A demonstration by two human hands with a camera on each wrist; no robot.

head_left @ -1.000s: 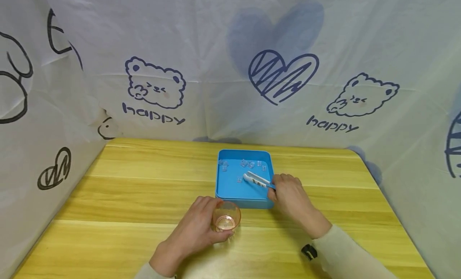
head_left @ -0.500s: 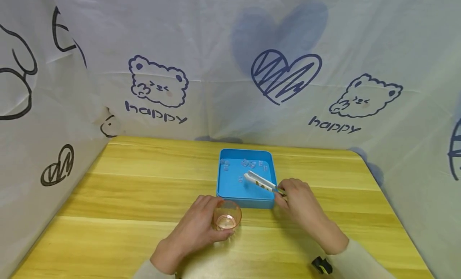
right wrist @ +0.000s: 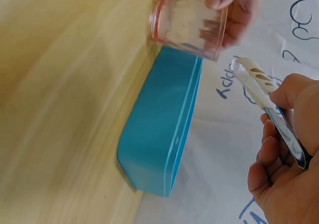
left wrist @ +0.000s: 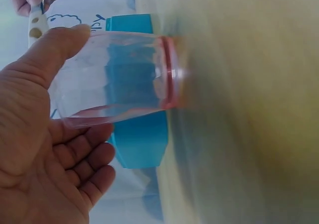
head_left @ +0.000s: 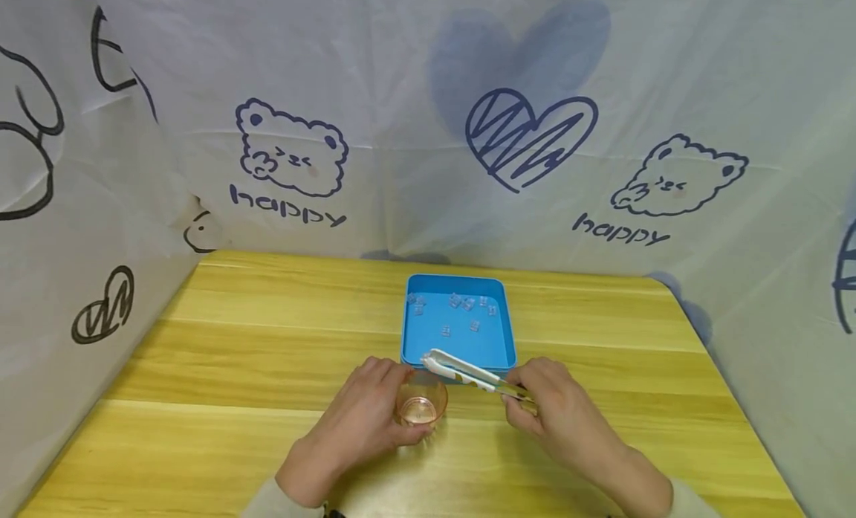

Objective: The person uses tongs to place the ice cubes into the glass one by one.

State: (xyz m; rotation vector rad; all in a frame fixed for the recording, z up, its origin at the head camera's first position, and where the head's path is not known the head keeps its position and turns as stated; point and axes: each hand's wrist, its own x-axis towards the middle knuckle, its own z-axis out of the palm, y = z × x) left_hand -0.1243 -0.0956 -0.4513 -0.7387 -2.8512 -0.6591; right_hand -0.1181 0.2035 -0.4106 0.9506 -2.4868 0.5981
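Note:
My left hand (head_left: 357, 406) grips a clear, pink-tinted cup (left wrist: 119, 79) near its rim, thumb on one side and fingers on the other. The cup stands upright on the table, just in front of a blue square tray (head_left: 455, 351). In my right hand (head_left: 565, 406) is a pair of tongs (head_left: 464, 371) with white, brown-spotted arms and metal handles. Their tips pinch a small clear cube (right wrist: 235, 63), held above the tray's front edge, close to the cup's rim. Several more clear cubes (head_left: 461, 302) lie scattered inside the tray, mostly toward its back.
The wood-grain table (head_left: 267, 354) carries the tray and cup near its middle. White cloth (head_left: 401, 169) printed with bears and hearts hangs behind the table and along both sides.
My right hand has drawn the tongs up out of the tray, toward me and left to the cup, carrying a cube. My left hand and the cup have stayed in place.

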